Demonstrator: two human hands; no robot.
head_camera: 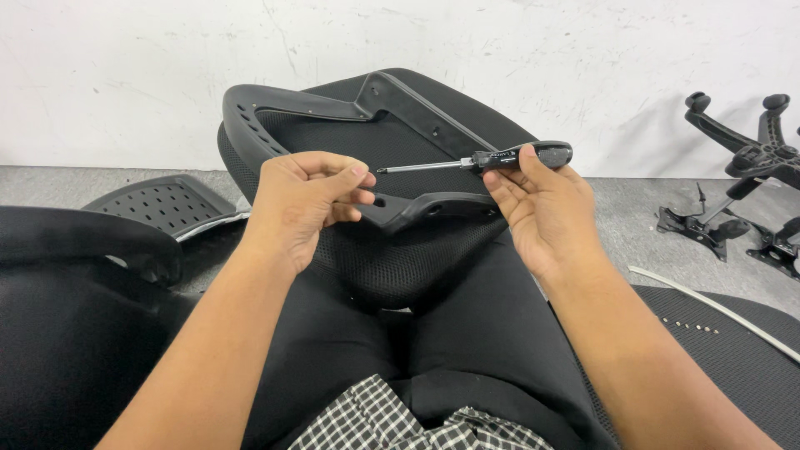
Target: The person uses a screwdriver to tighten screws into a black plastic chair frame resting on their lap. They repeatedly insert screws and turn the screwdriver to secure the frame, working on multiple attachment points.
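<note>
Checked cloth [392, 421] lay nearest, at six o'clock, above it the person's black-trousered lap [433, 333]; both forearms rose from the bottom edge toward the middle. Resting on the lap, tilted up toward the wall, was a black mesh chair back [392, 267] with a curved plastic frame [317, 104]. The left hand [304, 208] sat at about ten o'clock from the lap, fingers curled in and thumb pinched against the fingertips just at a black plastic arm of the frame; whether anything small was held in that pinch I cannot tell. The right hand [546, 208], at two o'clock, was closed loosely round the black handle of a screwdriver [483, 160], whose thin metal shaft pointed toward nine o'clock, its tip just beside the left thumb; farther off at nine o'clock lay a perforated black panel [162, 204] on the grey floor [633, 200], at three o'clock a black chair base [742, 158], and beyond stood a white wall [167, 67].
</note>
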